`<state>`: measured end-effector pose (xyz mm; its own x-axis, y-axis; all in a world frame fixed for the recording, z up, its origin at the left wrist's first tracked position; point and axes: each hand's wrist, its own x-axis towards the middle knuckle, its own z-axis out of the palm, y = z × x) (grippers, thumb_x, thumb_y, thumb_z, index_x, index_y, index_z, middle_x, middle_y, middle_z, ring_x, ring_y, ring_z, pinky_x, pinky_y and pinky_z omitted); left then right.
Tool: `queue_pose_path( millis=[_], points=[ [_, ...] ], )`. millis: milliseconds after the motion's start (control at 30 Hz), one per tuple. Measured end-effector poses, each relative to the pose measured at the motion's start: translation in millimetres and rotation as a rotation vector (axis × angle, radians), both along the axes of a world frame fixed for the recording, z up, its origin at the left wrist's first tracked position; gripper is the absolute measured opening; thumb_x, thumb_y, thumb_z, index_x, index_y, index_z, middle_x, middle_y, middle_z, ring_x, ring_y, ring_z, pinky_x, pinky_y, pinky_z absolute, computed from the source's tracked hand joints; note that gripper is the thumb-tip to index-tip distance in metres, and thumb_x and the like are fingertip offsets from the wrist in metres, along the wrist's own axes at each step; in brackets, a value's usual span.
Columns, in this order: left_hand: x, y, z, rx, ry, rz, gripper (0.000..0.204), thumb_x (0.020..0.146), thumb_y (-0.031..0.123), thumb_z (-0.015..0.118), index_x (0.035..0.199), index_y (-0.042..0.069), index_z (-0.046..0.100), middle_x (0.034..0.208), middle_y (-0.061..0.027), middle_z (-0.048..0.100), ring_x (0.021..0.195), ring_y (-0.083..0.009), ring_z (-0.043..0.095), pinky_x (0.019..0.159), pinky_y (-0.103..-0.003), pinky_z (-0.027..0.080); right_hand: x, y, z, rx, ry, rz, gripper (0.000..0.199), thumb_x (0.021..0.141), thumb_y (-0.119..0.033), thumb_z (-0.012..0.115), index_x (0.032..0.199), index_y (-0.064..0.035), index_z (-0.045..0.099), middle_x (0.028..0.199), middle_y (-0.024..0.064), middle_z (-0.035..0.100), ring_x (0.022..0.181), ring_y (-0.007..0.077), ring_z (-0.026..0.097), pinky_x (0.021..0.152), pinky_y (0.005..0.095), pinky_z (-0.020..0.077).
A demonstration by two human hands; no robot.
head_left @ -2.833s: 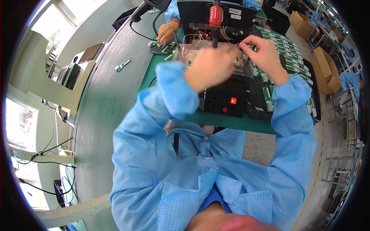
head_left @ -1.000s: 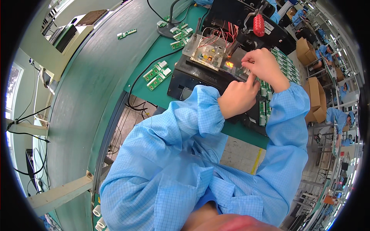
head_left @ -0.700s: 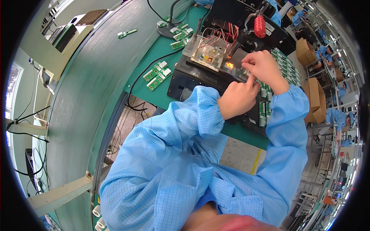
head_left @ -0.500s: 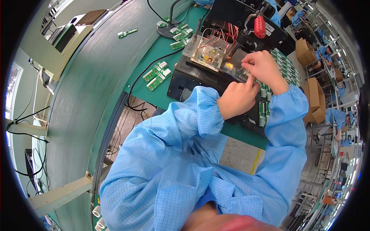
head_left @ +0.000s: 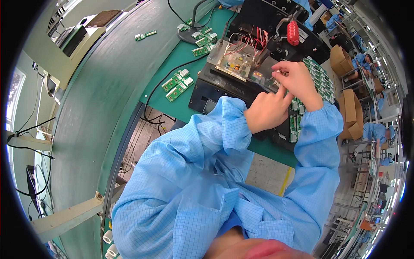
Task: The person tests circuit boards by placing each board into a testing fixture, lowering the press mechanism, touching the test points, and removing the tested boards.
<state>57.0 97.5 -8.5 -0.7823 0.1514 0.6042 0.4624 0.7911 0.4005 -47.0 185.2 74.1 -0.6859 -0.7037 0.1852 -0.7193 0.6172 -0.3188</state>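
Both my hands meet over the right end of the test fixture (head_left: 235, 60), a clear-topped box with wires and small parts inside, on a black base. My right hand (head_left: 298, 82) comes in from the right, thumb and index finger pinched together above the fixture. Whatever lies in that pinch is too small or hidden to name. Below it, my left hand (head_left: 267, 111) has its index finger raised against the right hand and its other fingers curled under; anything in them is hidden. Beside my fingers are a lit display (head_left: 258, 75) and a red-handled toggle clamp (head_left: 293, 33).
Green circuit boards (head_left: 177, 85) lie left of the fixture, with several more near the lamp base (head_left: 188, 35). Rows of boards (head_left: 320, 77) stand at the right. One board (head_left: 145, 35) rests on the conveyor belt (head_left: 99, 82). A black cable (head_left: 161, 80) crosses the green table (head_left: 157, 101).
The view has shifted slightly. My hands keep nearly the same place and pose at the fixture, and the display's lit digits look less distinct.
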Motion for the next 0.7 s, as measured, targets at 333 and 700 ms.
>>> queue_pose_path(
  millis=[333,700],
  points=[
    [30,-11,-12,0.194,0.096,-0.206,0.026,0.08,0.012,0.062,0.105,0.005,0.06,0.106,-0.0094,0.058,0.091,-0.0262,0.062,0.064,-0.036,0.056,38,15,26,-0.334,0.25,-0.058,0.016,0.087,-0.013,0.071,0.097,-0.0014,0.072,0.075,0.0062,0.072,0.065,0.0078,0.066,0.056,0.0235,0.0488],
    [44,-32,-23,0.202,0.213,-0.214,0.02,0.076,0.012,0.064,0.095,0.005,0.061,0.093,-0.0082,0.056,0.09,-0.0265,0.056,0.077,-0.037,0.048,31,4,66,-0.627,0.578,0.042,0.017,0.094,-0.008,0.064,0.109,-0.0035,0.069,0.097,0.0033,0.072,0.075,0.0054,0.062,0.066,0.0195,0.048]
  ],
)
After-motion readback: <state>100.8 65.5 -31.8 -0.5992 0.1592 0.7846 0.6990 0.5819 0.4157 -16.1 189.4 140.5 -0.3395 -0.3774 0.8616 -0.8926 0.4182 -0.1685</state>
